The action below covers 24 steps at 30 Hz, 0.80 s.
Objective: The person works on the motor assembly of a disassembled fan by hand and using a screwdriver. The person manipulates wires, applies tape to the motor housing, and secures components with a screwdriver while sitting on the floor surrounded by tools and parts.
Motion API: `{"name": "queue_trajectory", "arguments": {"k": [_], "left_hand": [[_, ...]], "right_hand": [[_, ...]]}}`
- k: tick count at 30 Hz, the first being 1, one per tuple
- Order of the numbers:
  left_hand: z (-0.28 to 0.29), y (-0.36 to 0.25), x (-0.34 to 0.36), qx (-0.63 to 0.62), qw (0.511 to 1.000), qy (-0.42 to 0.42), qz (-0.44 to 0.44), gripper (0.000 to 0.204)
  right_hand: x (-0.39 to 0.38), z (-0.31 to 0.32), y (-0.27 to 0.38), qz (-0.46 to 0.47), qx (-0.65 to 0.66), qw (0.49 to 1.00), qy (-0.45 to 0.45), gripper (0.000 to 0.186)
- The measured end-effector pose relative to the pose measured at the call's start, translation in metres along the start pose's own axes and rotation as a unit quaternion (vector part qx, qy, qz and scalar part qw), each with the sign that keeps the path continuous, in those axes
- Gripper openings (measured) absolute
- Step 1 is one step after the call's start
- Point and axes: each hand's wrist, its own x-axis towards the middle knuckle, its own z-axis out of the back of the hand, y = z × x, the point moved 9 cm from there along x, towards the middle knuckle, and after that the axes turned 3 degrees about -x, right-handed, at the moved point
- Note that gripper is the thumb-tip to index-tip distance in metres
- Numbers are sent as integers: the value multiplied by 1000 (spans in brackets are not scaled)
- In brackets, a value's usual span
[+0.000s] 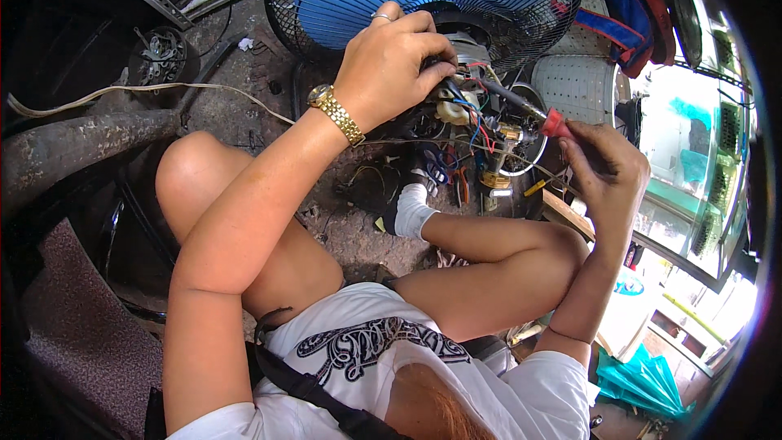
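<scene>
A standing fan with blue blades [358, 0] behind a black wire guard is in front of me, its rear motor [468, 50] uncovered. Red, blue and black wires [466, 104] hang loose from it beside a whitish plastic part [452, 112]. My left hand [399, 61] is at the motor, thumb and fingers closed together; what they pinch is hidden. In my right hand [607, 165] is a tool with a red end [555, 124], gripped between thumb and fingers. Its dark shaft [509, 98] points left toward the motor and wires; the tool's exact kind is unclear.
On the floor below the fan lie a yellow-and-black power drill [498, 165], orange-handled pliers [462, 186] and a yellow-handled tool [535, 187]. A pot of metal bits [163, 55] stands left, near a pale cable [220, 87]. At right are a glass case [684, 147] and turquoise fabric [639, 379].
</scene>
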Motion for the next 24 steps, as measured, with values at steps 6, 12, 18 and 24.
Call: {"name": "queue_trajectory", "arguments": {"k": [6,12,18,24], "left_hand": [[9,8,-2,-50,999,-1,6,14],[11,9,-3,-24,1000,-15,12,13],[11,9,-1,-69,996,-44,25,18],[-8,3,2,-17,993,17,117,21]], "right_hand": [[3,3,-6,-24,53,998,-15,17],[3,-1,5,8,25,1000,-13,17],[-1,-2,-18,-34,111,991,-61,17],[7,-33,-91,-277,460,843,-15,33]]}}
